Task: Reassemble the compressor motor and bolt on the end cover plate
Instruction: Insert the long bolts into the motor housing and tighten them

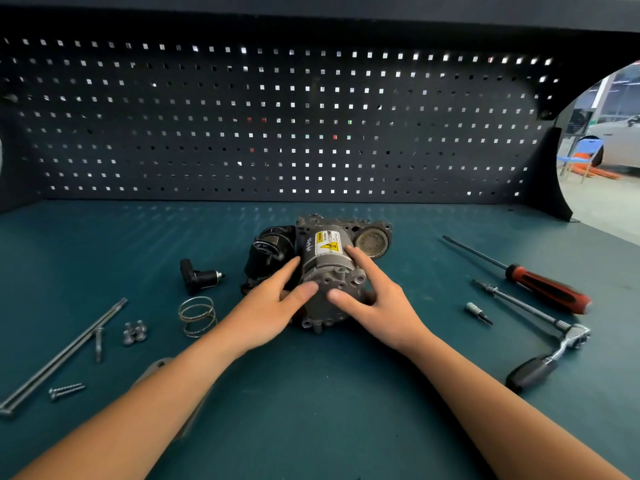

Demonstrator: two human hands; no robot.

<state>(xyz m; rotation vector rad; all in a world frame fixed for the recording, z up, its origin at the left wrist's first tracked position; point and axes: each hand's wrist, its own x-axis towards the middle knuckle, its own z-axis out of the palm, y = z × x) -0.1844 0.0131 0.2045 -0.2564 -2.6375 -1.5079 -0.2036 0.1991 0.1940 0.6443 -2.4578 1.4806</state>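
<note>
At frame centre, on the green bench mat (311, 393), your left hand (277, 304) and right hand (375, 301) both grasp the compressor motor (323, 249) at its near end, thumbs pressing its end cover plate (341, 278).

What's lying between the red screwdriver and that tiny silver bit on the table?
The long metal bar of the ratchet wrench lies between the red screwdriver and the tiny silver bit. The head view shows it.
</note>
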